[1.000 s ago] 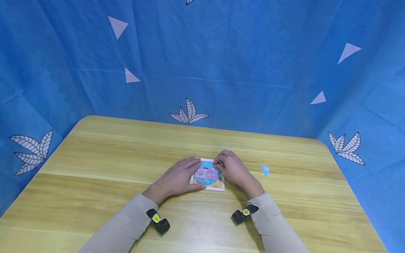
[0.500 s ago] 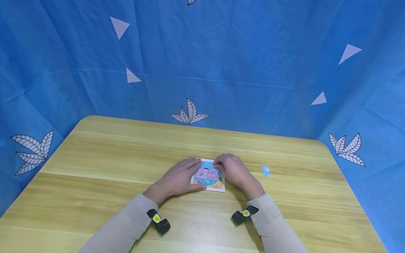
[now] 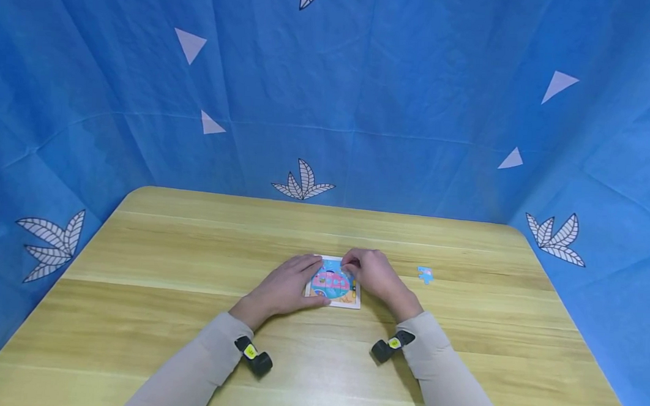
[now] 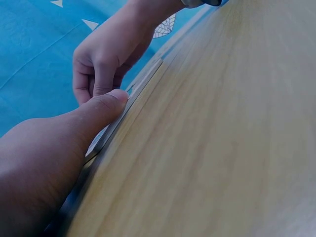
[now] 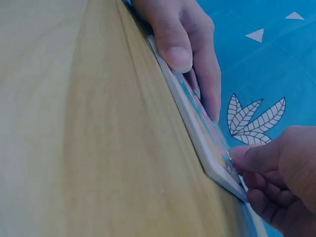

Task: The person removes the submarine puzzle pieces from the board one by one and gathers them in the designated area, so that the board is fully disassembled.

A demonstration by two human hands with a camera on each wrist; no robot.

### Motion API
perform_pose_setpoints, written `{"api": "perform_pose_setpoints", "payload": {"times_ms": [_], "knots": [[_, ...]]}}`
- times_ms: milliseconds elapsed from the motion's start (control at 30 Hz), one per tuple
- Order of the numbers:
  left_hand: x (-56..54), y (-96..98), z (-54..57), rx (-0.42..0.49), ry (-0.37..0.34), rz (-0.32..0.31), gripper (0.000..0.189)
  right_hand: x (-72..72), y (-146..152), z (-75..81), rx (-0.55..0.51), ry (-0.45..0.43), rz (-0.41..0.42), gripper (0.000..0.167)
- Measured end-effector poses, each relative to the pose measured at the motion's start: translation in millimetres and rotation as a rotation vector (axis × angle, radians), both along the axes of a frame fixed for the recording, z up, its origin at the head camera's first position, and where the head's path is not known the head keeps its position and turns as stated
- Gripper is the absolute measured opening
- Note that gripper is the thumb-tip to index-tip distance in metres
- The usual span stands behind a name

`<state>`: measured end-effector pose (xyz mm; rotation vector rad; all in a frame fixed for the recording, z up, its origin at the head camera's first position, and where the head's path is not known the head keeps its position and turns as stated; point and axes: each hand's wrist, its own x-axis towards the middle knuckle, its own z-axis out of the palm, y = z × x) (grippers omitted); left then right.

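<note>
A small jigsaw puzzle (image 3: 329, 284) in a white frame lies flat on the table, with a pink and teal sea picture. My left hand (image 3: 288, 282) spans its left side, thumb (image 4: 106, 106) on the near edge and extended fingers at the far left corner. At the upper right of the picture, my right hand (image 3: 373, 272) curls its fingers and pinches a puzzle piece (image 5: 230, 157) down at the board. That piece is mostly hidden by the thumb and fingers. One loose light-blue puzzle piece (image 3: 425, 274) lies on the table to the right of my right hand.
The wooden table (image 3: 185, 337) has rounded far corners. A blue curtain (image 3: 331, 93) with white triangles and leaf prints hangs behind it and at both sides. Each wrist wears a black camera on a strap.
My right hand has lowered slightly toward the near side, its knuckles dropping over the puzzle's upper right. The left hand, the frame and the loose piece stay in place.
</note>
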<state>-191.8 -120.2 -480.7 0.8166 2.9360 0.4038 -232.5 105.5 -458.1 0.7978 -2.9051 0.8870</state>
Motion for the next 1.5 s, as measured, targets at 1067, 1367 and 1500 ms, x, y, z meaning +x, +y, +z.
{"api": "perform_pose_setpoints", "payload": {"times_ms": [1067,1367,1500], "knots": [[-1.4,-0.7,-3.1,0.025,0.005,-0.002,0.098,-4.9,2.1,-4.6,-0.305,-0.257,-0.098,0.006],[-0.9,-0.4,-1.6,0.024,-0.005,-0.002,0.097,-7.1,15.8,1.4,-0.349,-0.291,-0.127,0.013],[-1.2,-0.9,-1.0,0.023,-0.001,-0.006,0.097,-7.1,26.4,7.5,-0.375,-0.287,-0.133,0.016]]}}
